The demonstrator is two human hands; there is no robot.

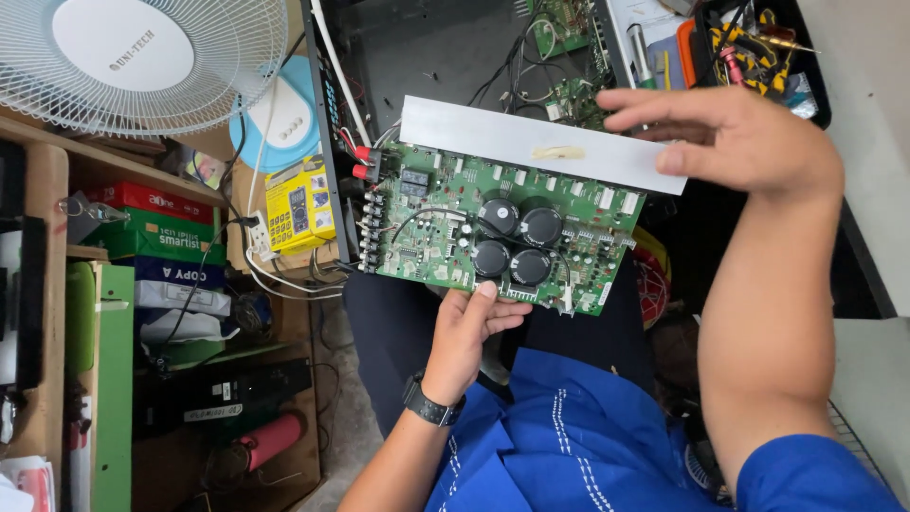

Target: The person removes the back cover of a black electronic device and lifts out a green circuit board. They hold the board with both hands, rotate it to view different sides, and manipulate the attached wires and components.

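Note:
I hold a green circuit board flat in front of me. It carries several large black capacitors in its middle and a long silver heat sink along its far edge. My left hand grips the board's near edge from below, thumb on top. My right hand holds the right end of the heat sink, fingers stretched over it. Red and black connectors line the board's left side. A black watch sits on my left wrist.
An open black chassis with wires and smaller boards lies behind the board. A white fan stands at top left above shelves with boxes and a yellow meter box. A tool tray sits at top right. A pink cylinder lies below.

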